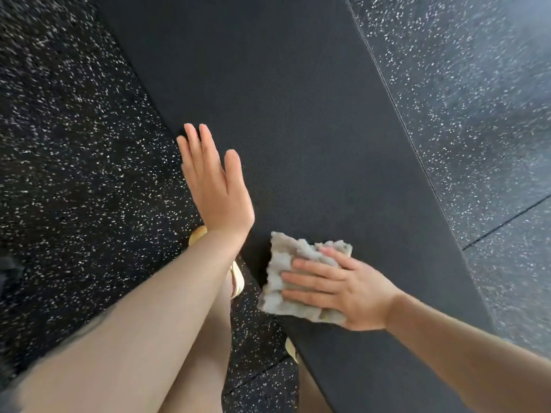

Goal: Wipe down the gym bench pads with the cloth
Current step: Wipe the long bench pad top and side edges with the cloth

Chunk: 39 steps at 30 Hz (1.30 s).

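On the far left I see the speckled rubber floor [74, 174]. My left hand [214, 186] lies flat, fingers straight, on the left edge of the black bench pad [298, 114], holding nothing. Further right, my right hand [343, 290] presses the crumpled grey cloth [286, 263] against the pad's near edge, fingers spread over it.

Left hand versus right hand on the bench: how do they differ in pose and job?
The left hand is bare, fingers straight together, at the bench pad's left edge, holding nothing. The right hand lies nearer the camera, fingers spread flat, pressing the grey cloth onto the pad. Both are open, neither curled in a grip.
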Motion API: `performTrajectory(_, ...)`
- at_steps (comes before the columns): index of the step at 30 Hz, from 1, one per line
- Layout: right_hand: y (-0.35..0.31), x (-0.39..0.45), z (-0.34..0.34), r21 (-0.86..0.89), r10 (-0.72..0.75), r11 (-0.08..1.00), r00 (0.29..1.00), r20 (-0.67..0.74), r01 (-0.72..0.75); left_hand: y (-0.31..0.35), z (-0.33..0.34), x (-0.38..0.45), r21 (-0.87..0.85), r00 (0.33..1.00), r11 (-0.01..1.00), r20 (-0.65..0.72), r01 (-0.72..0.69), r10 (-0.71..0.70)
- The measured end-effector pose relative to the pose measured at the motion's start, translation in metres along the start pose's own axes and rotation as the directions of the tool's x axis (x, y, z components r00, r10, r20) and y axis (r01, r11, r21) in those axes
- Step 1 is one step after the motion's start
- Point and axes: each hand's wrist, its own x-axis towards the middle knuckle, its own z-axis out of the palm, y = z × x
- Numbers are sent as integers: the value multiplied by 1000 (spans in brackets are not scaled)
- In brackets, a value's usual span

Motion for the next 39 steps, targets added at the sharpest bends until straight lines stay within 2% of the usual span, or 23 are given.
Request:
performTrajectory(3, 89, -6, -14, -4, 374, 926, 923, -91, -376, 0, 0, 0, 159, 1000, 987, 6, -28, 27)
performTrajectory(4, 108, 13, -21, 90, 651, 757, 736, -187, -647, 0, 1, -1, 191, 1000, 981, 11, -28, 26)
performTrajectory(5, 117, 44, -26, 228, 873, 477, 427, -236, -849, 0, 3, -2, 209, 1000, 978, 10, -19, 17)
performTrajectory(6, 112, 79, -29, 346, 967, 204, 134, -216, -916, 1, 4, -1, 213, 1000, 977, 0, -4, 4)
performTrajectory(7, 97, 112, -33, 406, 983, 66, -10, -183, -912, 3, 4, 1, 203, 1000, 979, -17, 12, -9)
performTrajectory(8, 75, 134, -32, 412, 977, 129, 46, -207, -902, 4, 4, 2, 175, 999, 984, -34, 25, -19)
performTrajectory(11, -2, 112, -14, 195, 513, 855, 838, -185, -480, 3, 0, 3, 55, 999, 998, -32, 7, -6)
performTrajectory(13, 23, 63, -18, 62, 150, 987, 986, -66, -146, -3, -6, 14, 50, 999, 997, -9, -52, 53)
performTrajectory(15, 80, 33, -22, -41, 166, 985, 985, -51, -168, -5, -10, 39, 103, 995, 990, -36, -92, 96)
performTrajectory(17, 131, 45, -33, 60, 554, 831, 817, -160, -552, -3, -9, 68, 204, 989, 976, -109, -74, 98)
performTrajectory(20, 148, 139, -47, 407, 981, 135, 65, -181, -904, 1, -3, 87, 283, 972, 958, -215, -36, 100)
performTrajectory(21, 138, 173, -52, 441, 991, 21, -40, -128, -897, -1, -1, 87, 275, 965, 961, -244, -30, 100)
performTrajectory(22, 125, 195, -56, 436, 992, 55, 1, -125, -898, -2, 0, 85, 253, 958, 967, -270, -29, 100)
performTrajectory(23, 113, 204, -56, 416, 974, 216, 162, -160, -884, -3, 1, 84, 230, 951, 973, -290, -36, 104)
performTrajectory(25, 99, 176, -50, 214, 703, 711, 687, -184, -670, -3, 1, 83, 208, 946, 977, -301, -55, 117)
performTrajectory(27, 124, 122, -54, 6, 246, 969, 967, -64, -246, -3, 1, 84, 208, 953, 977, -283, -53, 112)
performTrajectory(28, 149, 98, -56, -62, 140, 988, 990, 1, -140, -2, 1, 84, 211, 958, 976, -267, -47, 104)
performTrajectory(30, 178, 81, -60, -34, 385, 922, 922, -29, -386, -1, 1, 83, 239, 967, 970, -234, -39, 96)
performTrajectory(32, 161, 111, -59, 238, 867, 497, 470, -165, -834, 0, 0, 84, 257, 973, 966, -211, -34, 90)
performTrajectory(33, 133, 139, -54, 360, 969, 237, 192, -157, -902, 1, -1, 84, 256, 976, 966, -202, -26, 80)
performTrajectory(34, 98, 165, -48, 411, 989, 117, 67, -135, -904, 0, -1, 85, 251, 978, 968, -196, -23, 74)
performTrajectory(35, 59, 185, -43, 418, 984, 166, 122, -130, -893, 0, -1, 85, 241, 978, 970, -194, -33, 81)
performTrajectory(39, 3, 127, -26, 207, 591, 801, 797, -122, -562, -2, -1, 86, 225, 979, 972, -173, -68, 108)
